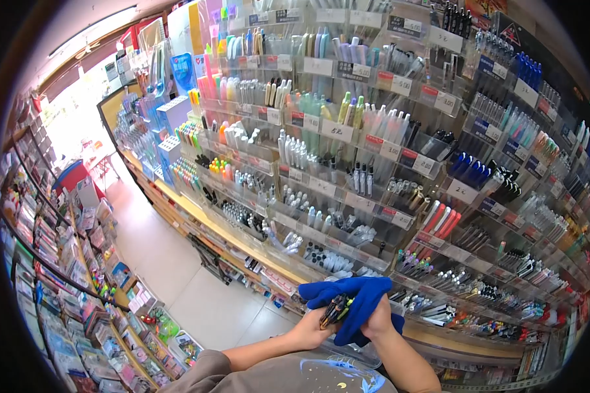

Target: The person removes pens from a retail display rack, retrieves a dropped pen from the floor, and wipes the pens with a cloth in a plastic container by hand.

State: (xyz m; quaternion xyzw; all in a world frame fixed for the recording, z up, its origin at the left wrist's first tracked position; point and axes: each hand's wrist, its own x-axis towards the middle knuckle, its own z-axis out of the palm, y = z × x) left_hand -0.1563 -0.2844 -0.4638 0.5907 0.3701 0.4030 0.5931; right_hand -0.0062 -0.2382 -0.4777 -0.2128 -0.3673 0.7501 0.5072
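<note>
A bunch of dark pens [335,310], some with yellow-green parts, is gripped in my left hand [310,332], low in the middle of the view. My right hand [377,319] is closed on a blue cloth [364,302], which drapes over the hand and hangs around the pens. The cloth touches the pens, and its folds hide most of my right fingers. Both hands are close together in front of my body. Behind them stands a tiered clear pen rack [331,239].
Clear compartments full of pens and markers, with price tags [337,130], rise in front and to the right. A wooden ledge [242,237] runs below the rack. To the left lie a tiled aisle [200,288] and shelves of packaged goods [92,308]. A bright doorway [72,131] is at the far left.
</note>
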